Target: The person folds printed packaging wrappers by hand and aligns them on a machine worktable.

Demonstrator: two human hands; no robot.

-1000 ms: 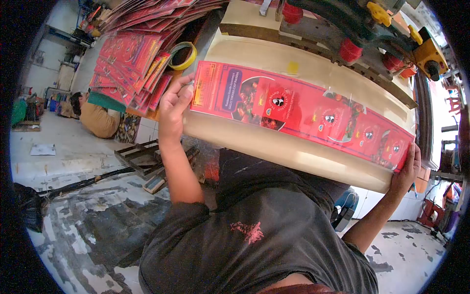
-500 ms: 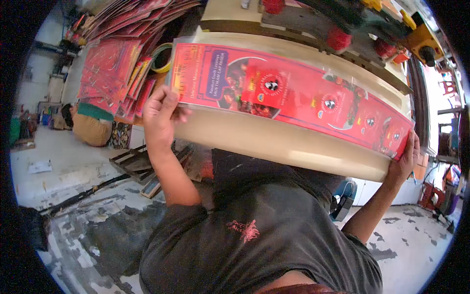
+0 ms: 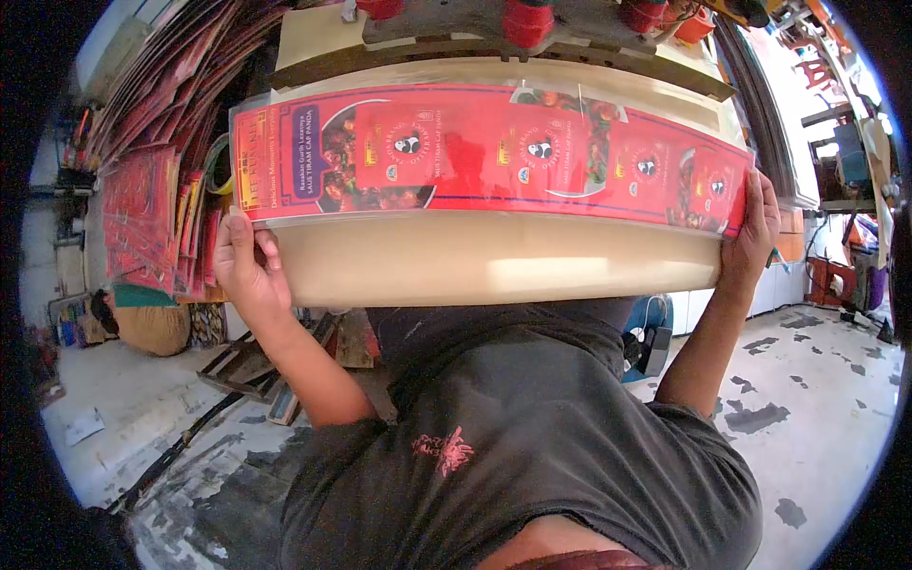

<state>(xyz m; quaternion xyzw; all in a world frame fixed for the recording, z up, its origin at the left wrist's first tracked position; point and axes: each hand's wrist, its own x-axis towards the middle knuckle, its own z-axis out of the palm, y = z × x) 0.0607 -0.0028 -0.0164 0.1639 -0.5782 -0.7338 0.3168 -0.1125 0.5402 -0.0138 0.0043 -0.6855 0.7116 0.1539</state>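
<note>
A long red printed strip (image 3: 465,157) with panda logos, food pictures and a clear plastic border is held stretched between my hands. My left hand (image 3: 252,261) pinches its lower left corner between thumb and fingers. At the other end, my right hand (image 3: 752,223) grips the right edge, with some fingers hidden behind the strip. Just below and behind it is the smooth cream-coloured work surface (image 3: 494,258), with a rounded front edge.
Piles of similar red printed sheets (image 3: 142,214) stand at the left, beside a roll of tape (image 3: 220,163). Across the back runs a machine with a dark bar (image 3: 494,55) and red round parts (image 3: 527,24). A brown bundle (image 3: 152,328) sits lower left.
The strip has become more level in view, its right end rising and its left end shifting left. Both hands keep hold of it. The whole view has turned slightly.
</note>
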